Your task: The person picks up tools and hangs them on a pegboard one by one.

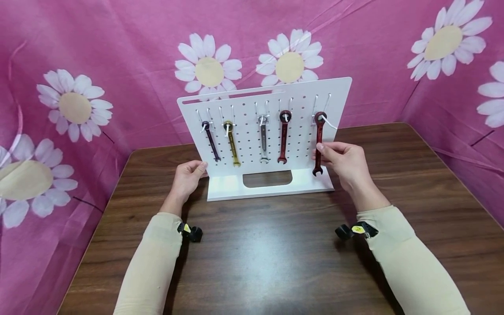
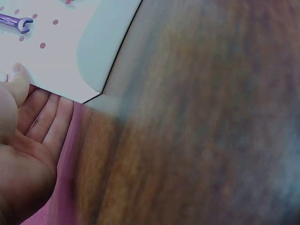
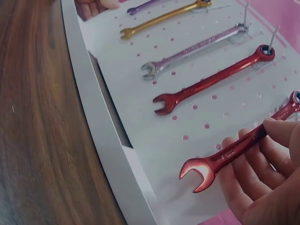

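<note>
A white pegboard [image 1: 252,144] stands on the table with wrenches hanging from its wire hooks. My right hand [image 1: 348,164] pinches the red combination wrench [image 1: 319,135] at far right by its shank, thumb in front and fingers behind. A hook runs through that wrench's ring end; its open end [image 3: 199,173] points down, held off the board. My left hand [image 1: 188,180] grips the board's left edge, thumb on the front, fingers behind. Nearest to it hangs a purple wrench [image 1: 211,142]. Further right hang a gold wrench [image 1: 232,144], a silver wrench [image 1: 264,140] and another red wrench [image 1: 284,138].
The board's flat foot [image 1: 226,188] has a wide cutout and rests on a dark wood-grain table [image 1: 252,253]. Behind and beside the table hangs pink cloth [image 1: 138,65] with daisies. Each sleeve carries a small black wrist camera [image 1: 193,233].
</note>
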`<state>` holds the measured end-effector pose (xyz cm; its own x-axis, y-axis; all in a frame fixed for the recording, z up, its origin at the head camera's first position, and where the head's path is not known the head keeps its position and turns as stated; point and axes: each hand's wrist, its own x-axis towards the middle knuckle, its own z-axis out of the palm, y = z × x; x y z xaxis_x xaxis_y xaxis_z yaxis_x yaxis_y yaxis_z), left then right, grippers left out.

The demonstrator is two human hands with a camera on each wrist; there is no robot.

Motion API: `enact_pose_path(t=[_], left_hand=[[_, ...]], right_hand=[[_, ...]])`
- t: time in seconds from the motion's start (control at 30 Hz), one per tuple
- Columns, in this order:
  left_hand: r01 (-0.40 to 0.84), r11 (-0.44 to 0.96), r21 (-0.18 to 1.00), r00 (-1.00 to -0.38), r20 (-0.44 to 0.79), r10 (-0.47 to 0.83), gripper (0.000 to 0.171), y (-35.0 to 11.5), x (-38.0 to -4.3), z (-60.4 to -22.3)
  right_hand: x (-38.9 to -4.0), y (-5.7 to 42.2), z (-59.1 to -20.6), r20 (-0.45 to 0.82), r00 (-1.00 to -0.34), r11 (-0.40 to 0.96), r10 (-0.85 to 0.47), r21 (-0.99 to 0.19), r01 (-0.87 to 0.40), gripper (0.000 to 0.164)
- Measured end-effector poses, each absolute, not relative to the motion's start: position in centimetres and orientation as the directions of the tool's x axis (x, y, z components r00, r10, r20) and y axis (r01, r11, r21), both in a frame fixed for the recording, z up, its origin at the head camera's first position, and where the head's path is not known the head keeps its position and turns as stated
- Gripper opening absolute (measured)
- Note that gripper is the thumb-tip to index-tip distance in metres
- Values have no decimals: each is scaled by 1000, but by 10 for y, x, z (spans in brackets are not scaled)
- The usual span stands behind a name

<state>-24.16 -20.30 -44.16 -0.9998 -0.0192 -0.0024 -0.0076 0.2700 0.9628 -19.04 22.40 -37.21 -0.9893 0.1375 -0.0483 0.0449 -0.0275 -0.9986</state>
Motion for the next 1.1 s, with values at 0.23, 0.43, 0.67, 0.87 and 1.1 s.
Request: enact_pose_path(t=[0.23, 0.43, 0.67, 0.87, 1.1], left_hand=[[11, 271, 962, -1000, 16, -19, 34, -204, -242, -443], [12, 288, 957, -1000, 19, -20, 33, -204, -242, -444], [8, 282, 959, -1000, 14, -17, 33, -204, -241, -443], [-25, 325, 945, -999, -15, -35, 36, -209, -239, -440], [-25, 365, 931, -1000, -22, -12, 39, -207, -236, -437]], right_hand=[[-200, 225, -375, -56, -990, -29, 130, -998, 52, 16], [-208, 225, -375, -124, -977, 28, 174, -991, 131, 14], [-210, 226, -377, -194, -963, 123, 187, -968, 219, 68], [-209, 224, -377, -190, -961, 196, 199, -954, 229, 68], [-202, 230, -383, -169, -951, 322, 259, -913, 250, 60]])
